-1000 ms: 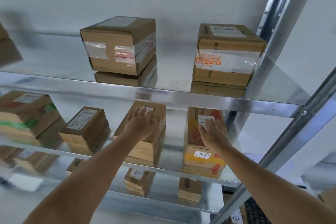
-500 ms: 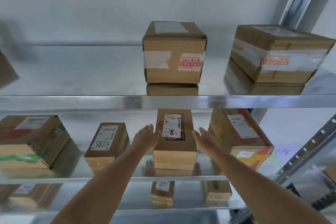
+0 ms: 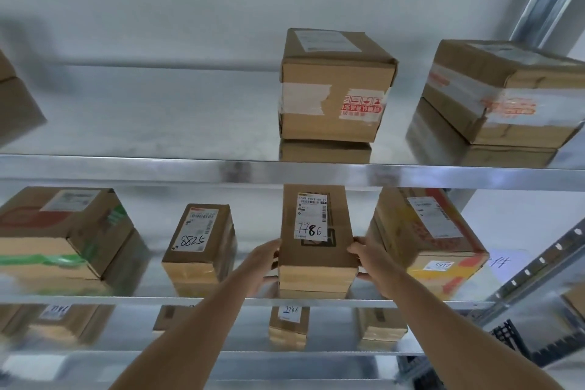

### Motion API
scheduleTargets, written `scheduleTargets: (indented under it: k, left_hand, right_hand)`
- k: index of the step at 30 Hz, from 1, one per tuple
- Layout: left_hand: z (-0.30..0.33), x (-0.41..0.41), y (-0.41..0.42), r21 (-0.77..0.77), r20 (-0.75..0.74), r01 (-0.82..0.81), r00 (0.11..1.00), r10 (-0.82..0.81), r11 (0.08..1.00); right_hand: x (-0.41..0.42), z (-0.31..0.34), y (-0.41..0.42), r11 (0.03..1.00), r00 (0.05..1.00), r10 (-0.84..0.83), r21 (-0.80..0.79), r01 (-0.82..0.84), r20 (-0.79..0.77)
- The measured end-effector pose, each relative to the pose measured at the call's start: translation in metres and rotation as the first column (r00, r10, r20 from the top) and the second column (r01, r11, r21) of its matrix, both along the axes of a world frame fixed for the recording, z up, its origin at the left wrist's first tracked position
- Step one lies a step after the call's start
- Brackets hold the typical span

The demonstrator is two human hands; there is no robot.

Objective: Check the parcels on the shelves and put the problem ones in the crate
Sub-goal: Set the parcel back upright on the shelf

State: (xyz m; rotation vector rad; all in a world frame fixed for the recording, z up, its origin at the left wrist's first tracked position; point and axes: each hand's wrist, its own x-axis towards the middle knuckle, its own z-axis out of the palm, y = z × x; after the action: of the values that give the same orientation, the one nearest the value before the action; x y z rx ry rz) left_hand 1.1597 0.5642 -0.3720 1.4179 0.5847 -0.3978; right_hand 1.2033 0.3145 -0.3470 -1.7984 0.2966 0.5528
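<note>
on the middle shelf [image 3: 158, 298] of the shiny metal rack, right under the tall brown cardboard box with the red-printed tape [image 3: 335, 85], sits the narrow brown cardboard parcel with the white label and "7786" scrawled on it [image 3: 316, 241]. both hands are on it: left hand [image 3: 264, 266] clamps its left side, right hand [image 3: 370, 266] its right side, fingers curled round the edges, so each grip is closed on that parcel.

what could go wrong imo: it's boxed in pretty tight. the yellow and red printed carton [image 3: 427, 241] is just right of the parcel, close behind the right knuckles, so pulling out at an angle could drag or nudge it toward the shelf edge. the smaller brown box marked "8825" [image 3: 202, 244] to the left of the parcel has a bit more room. shelf looks slick too, so stuff probably slides easy.

the parcel itself looks squared up, corners fine, label flat. the 8 looks written over heavier, which might be the flag.
</note>
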Motion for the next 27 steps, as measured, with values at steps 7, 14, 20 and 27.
scheduleTargets:
  k: [7,14,20,27]
  left_hand:
    - [-0.003,-0.025,0.005,-0.148,-0.009,-0.146,0.989,0.146,0.978]
    - [-0.005,-0.04,0.005,-0.152,0.04,-0.163,0.985,0.171,0.975]
    - [-0.005,-0.046,0.006,-0.141,0.055,-0.145,0.986,0.154,0.979]
    - [0.0,-0.05,0.007,-0.134,0.07,-0.12,0.989,0.131,0.984]
  right_hand:
    - [-0.02,-0.004,-0.009,0.987,0.998,-0.059,0.146,0.063,-0.034]
    - [-0.029,-0.009,-0.009,0.966,0.981,-0.179,0.174,0.19,-0.076]
    - [-0.039,-0.004,-0.006,0.97,0.985,-0.16,0.175,0.168,-0.058]
    - [-0.043,-0.002,-0.002,0.972,0.985,-0.168,0.158,0.174,-0.048]
